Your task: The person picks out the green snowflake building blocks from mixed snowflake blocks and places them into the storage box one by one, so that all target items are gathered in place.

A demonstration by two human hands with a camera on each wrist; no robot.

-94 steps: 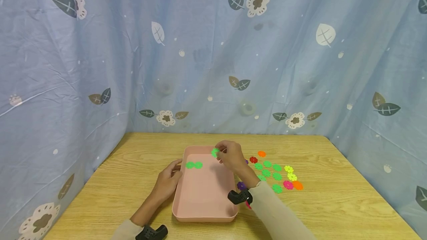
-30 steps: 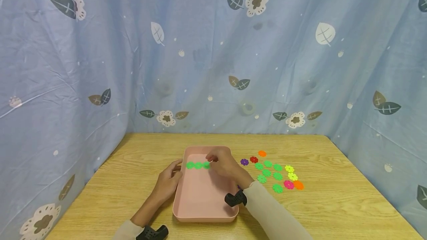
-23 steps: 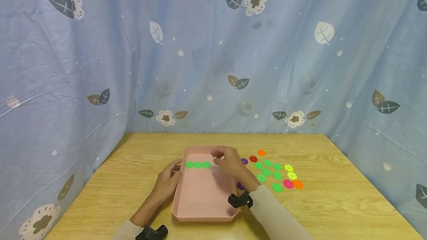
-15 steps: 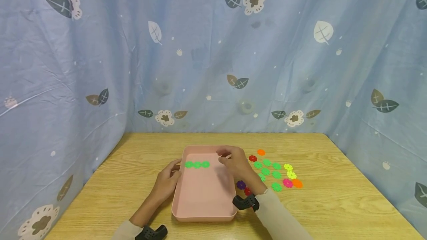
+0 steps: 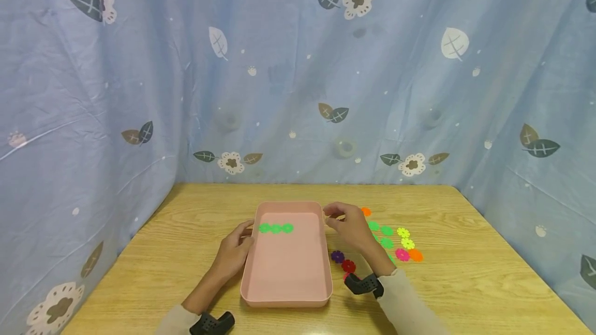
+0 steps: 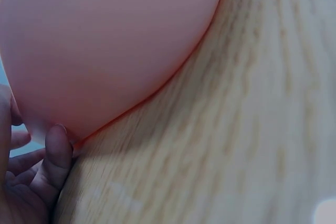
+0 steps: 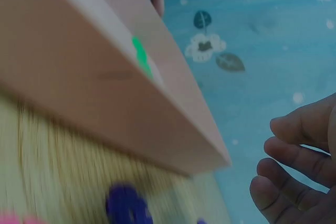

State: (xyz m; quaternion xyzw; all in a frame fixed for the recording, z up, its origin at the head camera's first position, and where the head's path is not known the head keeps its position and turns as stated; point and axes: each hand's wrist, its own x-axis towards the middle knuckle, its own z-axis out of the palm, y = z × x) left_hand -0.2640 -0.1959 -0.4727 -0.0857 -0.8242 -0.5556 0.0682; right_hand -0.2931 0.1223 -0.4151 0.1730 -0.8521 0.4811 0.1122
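A pink tray [image 5: 288,301] lies on the table, with three green snowflake discs [image 5: 276,229] joined in a row near its far end. My left hand [image 5: 233,252] rests against the tray's left side. In the left wrist view its thumb [image 6: 58,148] touches the outer wall. My right hand [image 5: 351,226] is above the tray's right rim, fingers loosely bent and apart. The right wrist view shows nothing between its fingers [image 7: 286,190]. More green discs [image 5: 387,243] lie beyond this hand, some hidden behind it.
Right of the tray lie purple [image 5: 337,256] and dark red discs [image 5: 348,266]. Further right are yellow [image 5: 403,232], pink [image 5: 402,255] and orange discs [image 5: 416,255]. A blue patterned curtain [image 5: 288,92] hangs behind the wooden table [image 5: 489,283].
My right hand brought a green disc to the two in the tray, let it go beside them, then moved right, out over the tray's rim. My left hand stayed at the tray's side.
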